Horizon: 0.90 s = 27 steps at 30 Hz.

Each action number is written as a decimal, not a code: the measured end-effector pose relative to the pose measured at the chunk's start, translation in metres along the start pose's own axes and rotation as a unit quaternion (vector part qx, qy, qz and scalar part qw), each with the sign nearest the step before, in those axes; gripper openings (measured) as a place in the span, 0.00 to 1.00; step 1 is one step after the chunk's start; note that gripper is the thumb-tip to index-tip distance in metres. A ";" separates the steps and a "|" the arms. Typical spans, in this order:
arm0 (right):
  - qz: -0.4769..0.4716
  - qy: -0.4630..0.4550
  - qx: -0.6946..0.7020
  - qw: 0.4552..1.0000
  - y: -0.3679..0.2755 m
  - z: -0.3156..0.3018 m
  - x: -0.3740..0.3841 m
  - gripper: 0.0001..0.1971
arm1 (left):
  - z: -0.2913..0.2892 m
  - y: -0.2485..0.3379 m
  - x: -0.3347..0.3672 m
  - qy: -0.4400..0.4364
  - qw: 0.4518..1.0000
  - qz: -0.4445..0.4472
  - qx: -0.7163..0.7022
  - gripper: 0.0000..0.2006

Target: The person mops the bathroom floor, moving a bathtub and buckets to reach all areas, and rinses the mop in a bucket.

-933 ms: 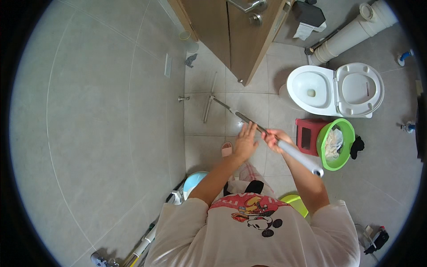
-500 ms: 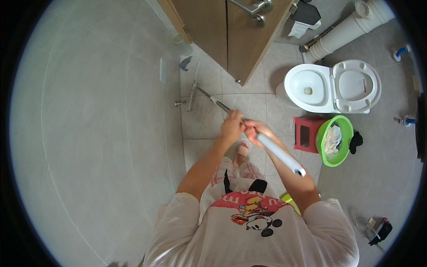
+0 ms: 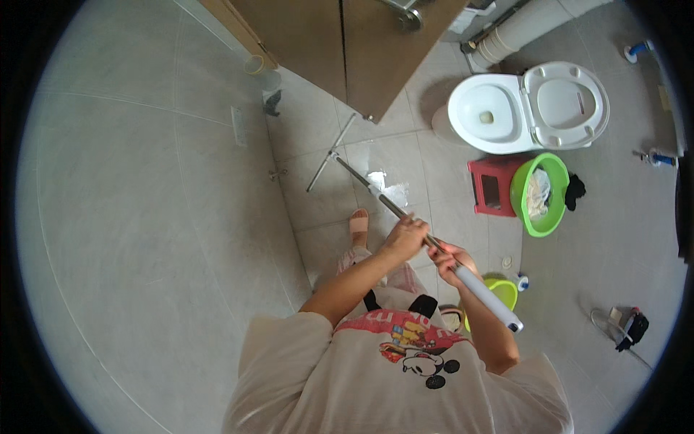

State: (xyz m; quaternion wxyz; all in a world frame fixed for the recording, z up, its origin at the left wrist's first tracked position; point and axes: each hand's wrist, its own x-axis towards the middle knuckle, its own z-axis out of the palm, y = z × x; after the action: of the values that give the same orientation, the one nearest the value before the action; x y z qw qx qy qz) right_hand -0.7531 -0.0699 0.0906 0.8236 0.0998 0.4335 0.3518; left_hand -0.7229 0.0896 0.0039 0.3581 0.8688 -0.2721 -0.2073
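Note:
A long-handled floor squeegee (image 3: 391,205) slants across the middle, its thin blade on the tiles toward the left wall and its thick pale grip end near my right forearm. My left hand (image 3: 408,235) is closed round the metal pole. Just behind it, my right hand (image 3: 450,259) is wrapped round the pole close to where the pale grip begins. A wet, shiny patch (image 3: 387,186) shows on the floor tiles (image 3: 383,155) beside the pole. My foot in a pink slipper (image 3: 359,221) stands nearby.
A wooden door (image 3: 347,50) reaches in from the top. To the right are a toilet (image 3: 488,116) with its lid up, a red stool (image 3: 493,189) and a green basin (image 3: 553,163) holding cloth. A yellow-green bucket (image 3: 504,291) stands behind my right arm. A grey wall (image 3: 144,217) runs along the left.
The squeegee's blade has swung to a slant and moved away from the left wall. Both hands have come nearer to my body and to the right, still gripping the pole. The view has shifted.

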 end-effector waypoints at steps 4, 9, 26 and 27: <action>-0.047 0.055 0.078 0.994 0.021 -0.023 -0.080 0.19 | 0.036 0.065 -0.014 -0.022 0.997 0.045 -0.051 0.11; -0.033 0.108 -0.005 0.994 0.020 -0.026 -0.109 0.18 | 0.070 0.082 -0.017 -0.071 0.989 0.042 -0.121 0.12; 0.124 0.178 -0.495 0.841 -0.019 -0.006 0.082 0.10 | 0.042 0.005 -0.055 0.369 0.898 -0.180 -0.158 0.13; 0.114 0.163 -0.471 0.860 -0.033 -0.009 0.062 0.10 | 0.050 0.006 -0.044 0.367 0.900 -0.174 -0.158 0.13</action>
State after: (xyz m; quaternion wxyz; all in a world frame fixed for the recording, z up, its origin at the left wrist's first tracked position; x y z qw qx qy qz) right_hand -0.7206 -0.0541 0.0295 0.6441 -0.3097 0.3299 0.6167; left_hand -0.7859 0.0878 -0.0174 0.5233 0.8488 0.0704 0.0274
